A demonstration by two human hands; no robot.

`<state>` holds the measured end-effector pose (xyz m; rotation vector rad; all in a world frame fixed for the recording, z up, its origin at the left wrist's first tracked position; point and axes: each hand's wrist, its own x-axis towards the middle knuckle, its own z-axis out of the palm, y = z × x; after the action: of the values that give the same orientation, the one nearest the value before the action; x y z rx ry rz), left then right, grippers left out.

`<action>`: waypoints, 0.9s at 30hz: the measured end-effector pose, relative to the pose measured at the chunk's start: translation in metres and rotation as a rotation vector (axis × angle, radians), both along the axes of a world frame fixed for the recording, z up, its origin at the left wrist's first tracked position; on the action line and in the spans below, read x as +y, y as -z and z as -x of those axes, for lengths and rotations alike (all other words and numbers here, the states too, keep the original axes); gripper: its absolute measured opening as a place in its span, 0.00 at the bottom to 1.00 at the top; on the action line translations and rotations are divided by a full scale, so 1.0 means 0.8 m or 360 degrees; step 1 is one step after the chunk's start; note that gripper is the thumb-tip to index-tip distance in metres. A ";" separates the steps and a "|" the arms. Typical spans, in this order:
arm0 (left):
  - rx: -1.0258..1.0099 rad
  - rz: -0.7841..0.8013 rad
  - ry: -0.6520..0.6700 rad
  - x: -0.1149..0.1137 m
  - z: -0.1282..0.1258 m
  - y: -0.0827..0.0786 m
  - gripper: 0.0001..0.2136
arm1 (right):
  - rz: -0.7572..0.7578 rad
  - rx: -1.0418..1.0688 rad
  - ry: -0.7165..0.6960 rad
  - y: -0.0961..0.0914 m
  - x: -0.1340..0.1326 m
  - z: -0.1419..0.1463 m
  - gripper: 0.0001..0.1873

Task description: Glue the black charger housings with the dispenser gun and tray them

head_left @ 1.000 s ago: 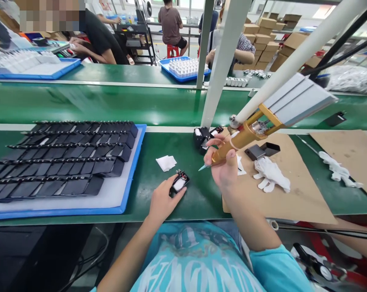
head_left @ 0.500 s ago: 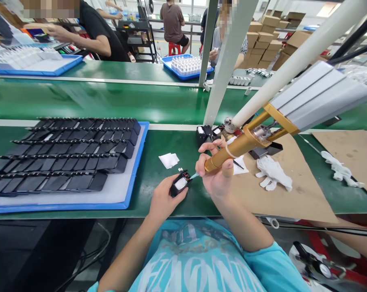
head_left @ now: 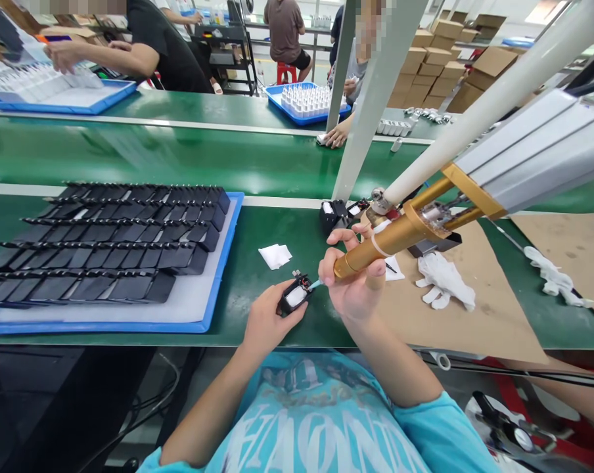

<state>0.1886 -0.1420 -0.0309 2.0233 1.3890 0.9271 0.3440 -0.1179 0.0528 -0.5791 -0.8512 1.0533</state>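
Observation:
My left hand (head_left: 270, 315) is closed around a small black housing (head_left: 295, 297) with a white block and some wiring inside. In my right hand (head_left: 353, 282) is the gold barrel of a glue dispenser (head_left: 370, 251), gripped near its front end. Its thin pale-blue nozzle (head_left: 315, 285) reaches down to the wired end of the housing; whether it touches is too small to tell. A folded white cloth (head_left: 275, 256) lies on the bench just beyond my left hand. More black housings (head_left: 332, 215) stand behind my right hand.
On the left, a blue tray (head_left: 213, 289) carries rows of black housings. Brown cardboard (head_left: 494, 315) with a white glove (head_left: 442, 279) lies on the right. A slanted white post (head_left: 370, 85) rises behind the bench. Across it, a co-worker's hand (head_left: 339, 135) rests on the far table.
My hands, the housing and the dispenser have shifted only slightly, with the nozzle still at the housing. Across the bench, a co-worker's hand has come down to a small white part.

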 end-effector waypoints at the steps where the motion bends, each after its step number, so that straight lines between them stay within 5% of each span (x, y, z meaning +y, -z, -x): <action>1: -0.0004 0.0003 -0.0007 0.000 0.000 0.001 0.17 | -0.0002 0.0003 -0.0008 0.000 0.000 0.001 0.26; 16: -0.0154 -0.0051 0.0071 0.007 -0.024 -0.006 0.16 | -0.0087 0.0069 -0.0101 -0.001 -0.002 0.019 0.22; 27: 0.0022 -0.0149 0.0083 0.011 -0.009 -0.001 0.15 | -0.0190 0.0115 -0.0046 0.003 0.000 0.018 0.23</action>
<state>0.1959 -0.1334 -0.0299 2.1280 1.3159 0.9737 0.3300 -0.1183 0.0502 -0.4268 -0.8548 1.0357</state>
